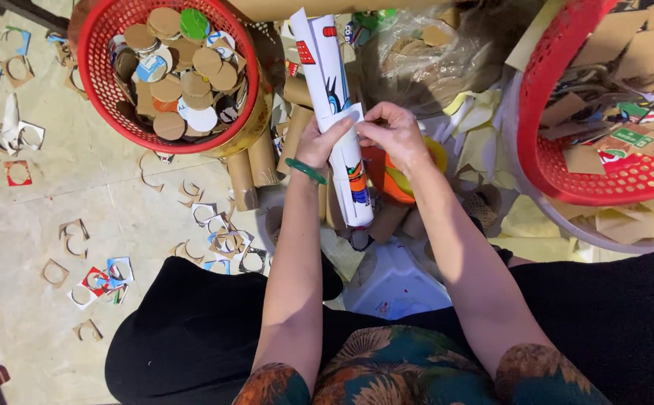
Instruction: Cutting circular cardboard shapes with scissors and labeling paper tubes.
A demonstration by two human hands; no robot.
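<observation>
Your left hand [318, 142] wraps the rolled printed sheet [338, 112] (held upright over your lap); your right hand [396, 129] pinches its white flap. Beyond, left, a red basket [94, 75] holds cardboard discs [184, 71].

- Paper roll [334, 97]: white, printed with red, blue and orange pictures, rolled into a long tube, upright and slightly tilted, gripped at mid-length.
- Loose flap at the middle, pinched flat.
</observation>
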